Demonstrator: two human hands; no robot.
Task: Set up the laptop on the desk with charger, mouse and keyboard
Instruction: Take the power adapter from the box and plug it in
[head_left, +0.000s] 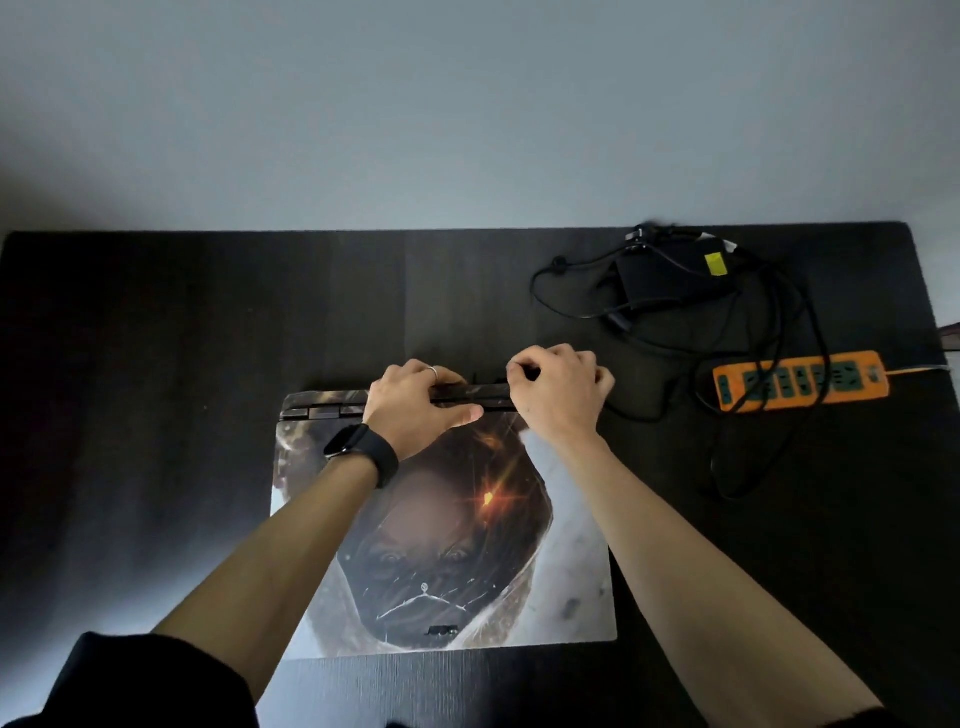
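A closed laptop (467, 561) with a printed picture skin on its lid lies flat on the dark desk (156, 364), near the front edge. My left hand (415, 405) grips the laptop's far edge, thumb on the lid and fingers over the back. My right hand (558, 389) is at the same far edge, pinching a small dark plug of the charger cable against the laptop's rear. The black charger brick (660, 280) with a yellow tag lies at the back right, its cable (779, 364) looping over the desk. No mouse or keyboard is in view.
An orange power strip (800, 382) lies to the right of the laptop, with black cables crossing it and its own cord running off the right edge. A plain pale wall stands behind the desk.
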